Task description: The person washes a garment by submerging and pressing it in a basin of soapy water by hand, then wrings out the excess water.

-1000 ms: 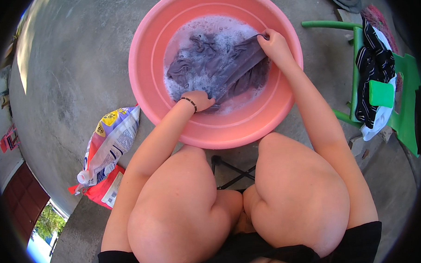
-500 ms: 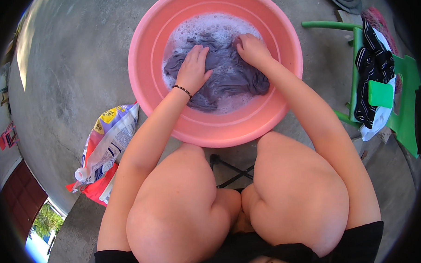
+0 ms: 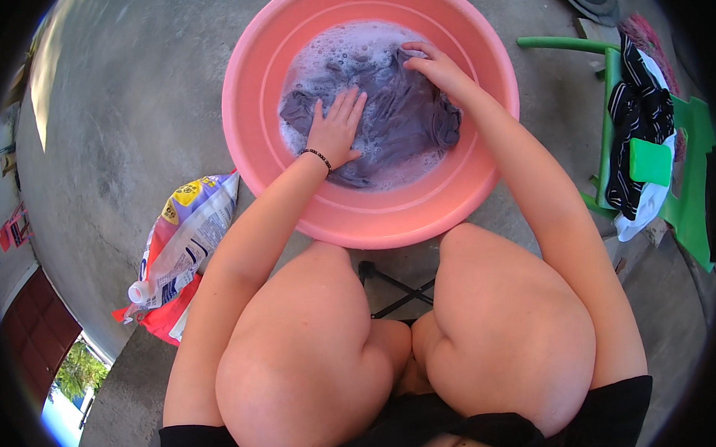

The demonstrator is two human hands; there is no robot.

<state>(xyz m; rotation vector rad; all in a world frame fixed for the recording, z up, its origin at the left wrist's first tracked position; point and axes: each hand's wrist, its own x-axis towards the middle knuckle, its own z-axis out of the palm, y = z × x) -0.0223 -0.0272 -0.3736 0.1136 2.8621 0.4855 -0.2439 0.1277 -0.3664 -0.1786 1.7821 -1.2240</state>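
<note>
A wet grey-purple garment [image 3: 397, 112] lies bunched in soapy water inside a pink plastic basin [image 3: 274, 191]. My left hand [image 3: 337, 128], with a dark beaded bracelet at the wrist, rests flat on the garment's left part, fingers spread. At the garment's upper right edge is my right hand [image 3: 441, 69]. Its thumb and fingers are apart, and a bit of cloth shows between them. White suds [image 3: 321, 59] float around the fabric, mostly along the far side.
Left of the basin stands a detergent bag [image 3: 188, 221] beside a bottle with a white cap [image 3: 139, 292] and a red package [image 3: 168, 317]. To the right, a green chair [image 3: 690, 141] holds black striped clothing [image 3: 636, 111], white cloth and a green block [image 3: 650, 160]. Concrete floor surrounds the basin.
My left hand has shifted slightly right and down, its fingers spreading over the garment. My right hand has moved up and right a little, its fingers opening out; the cloth's upper right part looks more spread.
</note>
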